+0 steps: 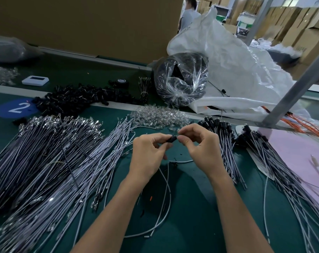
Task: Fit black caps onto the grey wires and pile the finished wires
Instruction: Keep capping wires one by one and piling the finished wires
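My left hand (148,152) and my right hand (200,143) meet above the green table and pinch one small black cap (172,138) between their fingertips. A grey wire (167,198) hangs down from them and curls across the table. Bare grey wires (54,161) lie in a big heap on the left. Loose black caps (78,97) are heaped at the back left. Capped wires (226,143) are piled to the right, with a second pile (275,161) further right.
Clear plastic pieces (158,116) lie behind my hands. A clear bag of black parts (182,79) and a large white sack (237,66) stand at the back. A grey metal post (291,92) slants at right above a pink sheet (304,156). A person stands far behind.
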`<state>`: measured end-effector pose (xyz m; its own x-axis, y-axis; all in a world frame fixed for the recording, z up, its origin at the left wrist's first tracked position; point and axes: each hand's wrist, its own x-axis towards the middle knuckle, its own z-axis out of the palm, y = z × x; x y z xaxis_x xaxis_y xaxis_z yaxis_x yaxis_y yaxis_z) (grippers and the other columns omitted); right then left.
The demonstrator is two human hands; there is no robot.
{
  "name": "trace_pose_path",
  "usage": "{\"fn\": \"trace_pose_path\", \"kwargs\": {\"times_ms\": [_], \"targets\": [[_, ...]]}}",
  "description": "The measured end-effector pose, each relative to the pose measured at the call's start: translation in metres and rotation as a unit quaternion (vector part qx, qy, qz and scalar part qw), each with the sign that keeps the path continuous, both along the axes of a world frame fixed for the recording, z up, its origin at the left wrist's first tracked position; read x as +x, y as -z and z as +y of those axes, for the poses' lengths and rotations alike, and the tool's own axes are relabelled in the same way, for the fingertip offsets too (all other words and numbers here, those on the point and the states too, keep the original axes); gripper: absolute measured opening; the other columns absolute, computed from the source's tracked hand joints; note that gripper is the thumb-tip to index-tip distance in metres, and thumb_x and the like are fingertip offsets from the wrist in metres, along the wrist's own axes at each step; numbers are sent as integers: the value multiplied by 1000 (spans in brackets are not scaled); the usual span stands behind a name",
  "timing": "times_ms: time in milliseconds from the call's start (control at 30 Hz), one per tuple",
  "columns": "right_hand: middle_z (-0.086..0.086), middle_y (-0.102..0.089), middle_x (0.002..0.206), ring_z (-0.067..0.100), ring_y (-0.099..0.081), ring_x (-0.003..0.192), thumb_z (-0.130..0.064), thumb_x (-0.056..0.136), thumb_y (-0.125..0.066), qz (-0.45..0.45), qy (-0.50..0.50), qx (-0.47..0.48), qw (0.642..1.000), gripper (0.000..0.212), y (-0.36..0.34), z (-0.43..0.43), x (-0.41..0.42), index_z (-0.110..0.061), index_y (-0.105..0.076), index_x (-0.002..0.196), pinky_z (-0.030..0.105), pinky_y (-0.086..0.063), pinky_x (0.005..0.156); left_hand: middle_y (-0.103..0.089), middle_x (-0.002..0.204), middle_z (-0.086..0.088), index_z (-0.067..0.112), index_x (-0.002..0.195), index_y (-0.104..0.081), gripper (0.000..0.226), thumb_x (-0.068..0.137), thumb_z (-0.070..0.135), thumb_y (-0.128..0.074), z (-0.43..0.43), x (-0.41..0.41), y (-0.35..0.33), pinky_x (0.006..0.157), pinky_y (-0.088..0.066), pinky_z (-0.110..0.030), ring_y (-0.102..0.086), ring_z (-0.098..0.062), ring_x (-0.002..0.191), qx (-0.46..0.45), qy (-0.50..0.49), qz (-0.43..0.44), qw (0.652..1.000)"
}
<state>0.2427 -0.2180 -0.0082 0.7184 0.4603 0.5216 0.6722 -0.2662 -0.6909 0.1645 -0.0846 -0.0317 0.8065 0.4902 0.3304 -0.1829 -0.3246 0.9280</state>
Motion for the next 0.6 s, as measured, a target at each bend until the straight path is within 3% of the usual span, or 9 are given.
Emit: {"fn": "trace_pose_path", "kwargs": {"times_ms": [167,367,500,600], "targets": [[-8,-70,73,3,-65,66,-1,83,-73,22,2,11,1000,12,-1,-2,2,-13,-74,83,20,-53,67,-70,71,13,12,97,-77,24,81,-6,-72,-1,2,-1,59,-57,-21,-68,-10,56,-2,14,-2,1000],[-1,-71,72,6,-63,62,0,85,-70,124,-34,109,986,12,-1,0,1,-11,-73,84,18,-50,64,-75,73,-1,26,87,-73,27,81,-1,-75,-5,2,-9,61,-57,-22,-73,-15,66,-124,66,-21,990],[1,-71,72,11,-62,66,2,88,-65,176,-81,147,970,19,-1,-2,2,-14,-75,88,19,-50,65,-75,72,-5,14,96,-72,23,78,1,-77,-5,0,-13,60,-57,-21,-73,-16,64,-218,76,-23,973],[4,-71,71,13,-61,66,-2,87,-64,215,-106,162,957,18,-1,-4,2,-16,-76,89,20,-50,64,-74,69,-6,14,86,-74,16,79,-1,-76,-5,-1,-14,58,-57,-21,-72,-15,60,-241,101,-28,965]]}}
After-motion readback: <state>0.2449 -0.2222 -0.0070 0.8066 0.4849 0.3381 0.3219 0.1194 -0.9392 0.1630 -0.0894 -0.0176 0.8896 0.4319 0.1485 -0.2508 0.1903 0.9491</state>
